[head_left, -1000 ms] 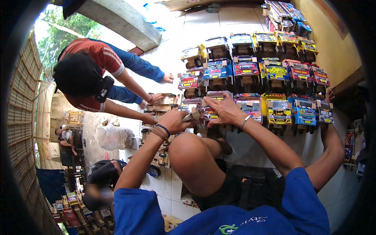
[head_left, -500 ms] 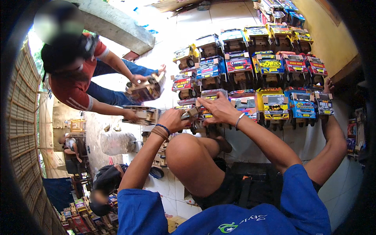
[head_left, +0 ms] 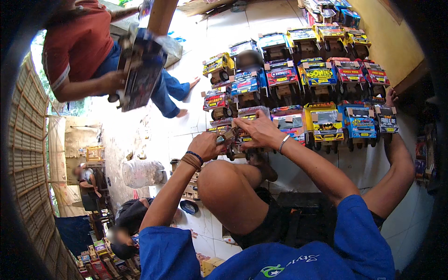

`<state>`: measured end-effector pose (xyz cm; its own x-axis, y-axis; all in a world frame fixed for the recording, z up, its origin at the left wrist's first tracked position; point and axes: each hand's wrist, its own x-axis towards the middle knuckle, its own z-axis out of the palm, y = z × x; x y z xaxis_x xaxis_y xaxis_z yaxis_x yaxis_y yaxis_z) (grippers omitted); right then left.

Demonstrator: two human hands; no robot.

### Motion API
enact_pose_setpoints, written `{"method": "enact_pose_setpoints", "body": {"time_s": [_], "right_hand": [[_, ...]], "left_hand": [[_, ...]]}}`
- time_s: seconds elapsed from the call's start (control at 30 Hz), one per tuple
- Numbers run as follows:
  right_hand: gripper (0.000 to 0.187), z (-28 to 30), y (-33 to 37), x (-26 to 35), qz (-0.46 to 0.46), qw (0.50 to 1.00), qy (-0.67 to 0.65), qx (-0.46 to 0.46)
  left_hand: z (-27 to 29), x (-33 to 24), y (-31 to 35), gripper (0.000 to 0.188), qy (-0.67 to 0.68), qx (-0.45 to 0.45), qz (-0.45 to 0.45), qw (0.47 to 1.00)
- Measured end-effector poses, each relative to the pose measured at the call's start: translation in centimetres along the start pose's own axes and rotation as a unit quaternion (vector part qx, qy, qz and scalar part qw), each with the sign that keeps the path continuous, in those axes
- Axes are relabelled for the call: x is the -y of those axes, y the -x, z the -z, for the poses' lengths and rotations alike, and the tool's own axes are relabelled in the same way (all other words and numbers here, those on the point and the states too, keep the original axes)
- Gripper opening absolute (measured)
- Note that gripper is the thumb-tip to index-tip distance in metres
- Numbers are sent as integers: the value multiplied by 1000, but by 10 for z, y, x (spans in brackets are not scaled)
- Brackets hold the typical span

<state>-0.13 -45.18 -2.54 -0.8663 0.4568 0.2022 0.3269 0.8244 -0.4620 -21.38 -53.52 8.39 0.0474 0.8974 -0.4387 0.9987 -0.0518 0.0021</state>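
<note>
Low in the middle, my left hand (head_left: 205, 145) is closed around a small silver tool with a tan end (head_left: 226, 136); its exact kind is unclear. The tool's end meets the left side of a toy truck (head_left: 243, 134) in the nearest row. My right hand (head_left: 260, 131) grips that truck, forefinger along its top and thumb lower on its front. Fingers and tool hide much of it. Just right of my right hand stands a white-fronted toy truck (head_left: 290, 122), and beyond it a yellow toy truck (head_left: 325, 123).
Several rows of colourful toy trucks (head_left: 318, 77) cover the tiles ahead. My bent knee (head_left: 221, 182) is under my left forearm. At upper left a co-worker in a red shirt (head_left: 77, 42) holds a toy truck (head_left: 142, 70). Another person's forearm (head_left: 396, 158) reaches in at right.
The co-worker has risen from bending near my left hand and moved up and left, lifting toy trucks away. My hands have stayed almost in place.
</note>
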Motion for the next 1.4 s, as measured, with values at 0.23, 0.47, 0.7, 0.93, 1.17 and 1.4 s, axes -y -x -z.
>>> {"method": "enact_pose_setpoints", "body": {"time_s": [0.23,0.47,0.7,0.93,1.17,1.4], "right_hand": [[92,6,1,2,-11,1000,2,17],[88,10,0,4,-17,999,-26,30],[91,2,0,2,-13,1000,-19,-2],[92,-4,1,1,-16,1000,21,-6],[89,-6,-1,-2,-15,1000,-12,20],[97,-4,-4,-1,-10,1000,2,6]], "left_hand": [[5,-1,1,37,35,1,-11,999],[4,-1,2,39,44,0,-10,999],[6,-1,1,43,42,-3,-13,999],[0,-2,0,45,40,-22,1,999],[-15,7,-7,49,60,-28,14,998],[-15,11,-9,45,35,-44,-9,998]]}}
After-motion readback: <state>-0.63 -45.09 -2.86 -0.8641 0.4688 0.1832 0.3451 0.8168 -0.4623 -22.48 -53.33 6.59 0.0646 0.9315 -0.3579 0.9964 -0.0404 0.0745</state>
